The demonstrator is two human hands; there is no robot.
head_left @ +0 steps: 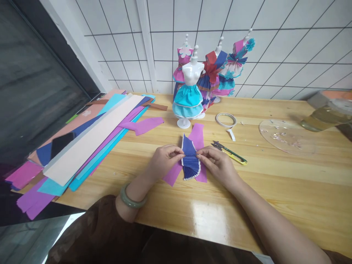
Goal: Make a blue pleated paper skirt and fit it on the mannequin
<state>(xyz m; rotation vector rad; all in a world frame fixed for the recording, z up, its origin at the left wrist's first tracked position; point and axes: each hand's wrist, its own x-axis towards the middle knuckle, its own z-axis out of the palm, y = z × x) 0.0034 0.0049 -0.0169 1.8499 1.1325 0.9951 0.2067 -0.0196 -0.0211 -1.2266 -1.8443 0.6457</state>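
Between my hands is a pleated piece of dark blue crepe paper (189,160) with white trim along its edges, its lower end fanned out. My left hand (168,157) pinches its left edge between thumb and fingers. On the opposite edge, my right hand (213,159) pinches it in the same way. Beneath it, strips of purple crepe paper (198,132) lie crossed on the wooden table. Just beyond my right hand are thread snips (231,151) with a dark green and a yellow handle.
A small mannequin (189,96) in a turquoise tiered skirt stands behind my hands, with several dressed mannequins (211,73) beyond. Stacked paper strips (93,141) and a phone (62,146) lie left. Right are a tape roll (226,114), a clear plate (283,136) and a container of liquid (321,116).
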